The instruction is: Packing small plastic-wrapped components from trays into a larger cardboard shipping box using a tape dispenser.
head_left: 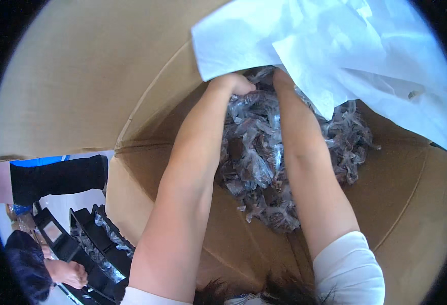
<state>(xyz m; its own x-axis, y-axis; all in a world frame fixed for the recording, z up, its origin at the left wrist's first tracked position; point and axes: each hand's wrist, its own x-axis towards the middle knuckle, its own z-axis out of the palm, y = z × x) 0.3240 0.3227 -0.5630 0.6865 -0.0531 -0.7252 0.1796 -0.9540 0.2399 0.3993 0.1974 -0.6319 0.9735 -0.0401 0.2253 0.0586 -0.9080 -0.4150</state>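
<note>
Both my arms reach deep into a large cardboard box [147,112], towards a heap of small clear plastic bags [256,152] with dark contents. My left hand [237,84] is at the far left edge of the heap, its thumb side showing against the bags. Its other fingers are hidden. Only the wrist end of my right hand [281,78] shows at the far side of the heap. A white sheet [249,40] hangs over that spot and covers its fingers. Whether either hand grips a bag cannot be seen.
The white sheet drapes over the box's far right side. Outside the box at the lower left stand black bins [88,239], some with clear bags inside. Another person's hand [70,273] is beside them. A person's black-clad limb [60,175] shows above.
</note>
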